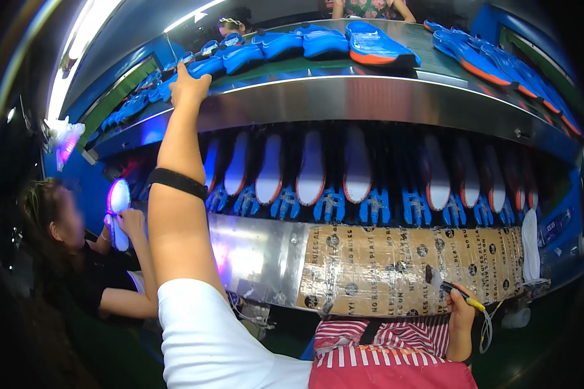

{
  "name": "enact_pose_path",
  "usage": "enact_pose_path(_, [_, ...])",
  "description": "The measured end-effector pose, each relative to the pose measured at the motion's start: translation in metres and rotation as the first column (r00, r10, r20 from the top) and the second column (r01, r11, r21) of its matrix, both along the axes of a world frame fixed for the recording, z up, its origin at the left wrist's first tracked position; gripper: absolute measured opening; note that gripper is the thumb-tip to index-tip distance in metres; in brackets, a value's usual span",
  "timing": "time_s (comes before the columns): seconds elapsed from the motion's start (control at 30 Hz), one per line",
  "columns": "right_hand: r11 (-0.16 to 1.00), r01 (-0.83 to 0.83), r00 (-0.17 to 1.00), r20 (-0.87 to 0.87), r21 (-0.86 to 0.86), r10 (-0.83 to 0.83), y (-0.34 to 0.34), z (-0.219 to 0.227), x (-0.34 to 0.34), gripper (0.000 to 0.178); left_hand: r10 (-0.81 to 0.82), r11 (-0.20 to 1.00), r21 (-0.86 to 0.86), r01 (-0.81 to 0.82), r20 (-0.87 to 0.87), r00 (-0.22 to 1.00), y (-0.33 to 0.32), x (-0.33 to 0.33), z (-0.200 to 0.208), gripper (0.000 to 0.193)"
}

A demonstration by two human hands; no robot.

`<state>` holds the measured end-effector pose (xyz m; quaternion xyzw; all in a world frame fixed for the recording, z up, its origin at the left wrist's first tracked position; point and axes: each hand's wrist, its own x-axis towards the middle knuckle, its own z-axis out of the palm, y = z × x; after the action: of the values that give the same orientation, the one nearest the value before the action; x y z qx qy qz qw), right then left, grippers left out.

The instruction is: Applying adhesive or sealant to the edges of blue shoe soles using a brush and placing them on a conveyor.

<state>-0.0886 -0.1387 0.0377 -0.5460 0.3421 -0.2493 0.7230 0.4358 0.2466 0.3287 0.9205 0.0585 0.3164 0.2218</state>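
Note:
My left hand [189, 89] is stretched far forward over the upper belt's metal edge. Its index finger and thumb are apart, and the fingertips are at a blue shoe upper [207, 67] in the row; whether they touch it is hard to tell. Low at the right, my right hand [459, 306] is closed around a glue brush [449, 287] with a dark handle. The brush's dark bristle head points up and left, above the cardboard-covered ledge [383, 269]. A yellow fitting and thin tube trail from its back end.
White soles [310, 168] with red rims stand in a rack below the belt, above blue clamps [329, 206]. More blue shoes [379, 44] line the belt. At left, a co-worker [120, 259] holds a lit sole [119, 207]. Another person stands across the belt.

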Motion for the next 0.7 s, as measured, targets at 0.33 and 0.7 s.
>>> enact_pose_path(0.33, [0.999,-0.035,0.999,0.012,-0.039,0.035,0.021,0.016,0.043,0.028,0.056,0.987,0.152,-0.047,-0.056,0.997,0.061,0.054,0.017,0.076])
enact_pose_path(0.7, [0.988,-0.125,0.991,0.037,-0.09,0.129,0.032,0.021,0.066,0.027,0.063,0.986,0.145,-0.08,0.118,0.991,0.126,0.08,0.001,0.045])
